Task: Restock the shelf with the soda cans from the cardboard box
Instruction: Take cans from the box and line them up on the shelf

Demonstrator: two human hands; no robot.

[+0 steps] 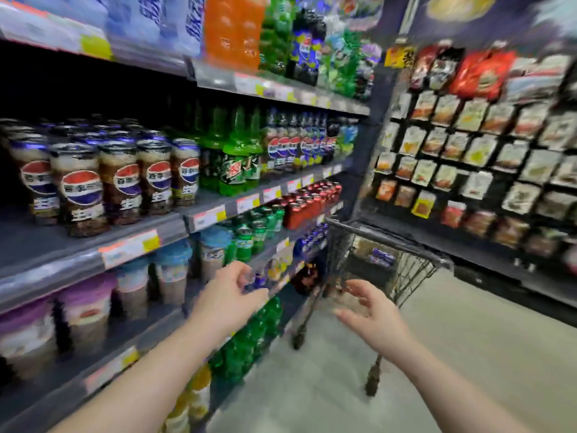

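Crowding the shelf, blurred red soda cans stand beside green cans.

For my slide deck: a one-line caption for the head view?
Left hand and right hand, both empty, reach toward a shopping cart beside stocked soda shelves.

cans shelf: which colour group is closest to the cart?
The red cans, at the right end of their shelf, next to the cart. The green cans stand to their left, farther from it.
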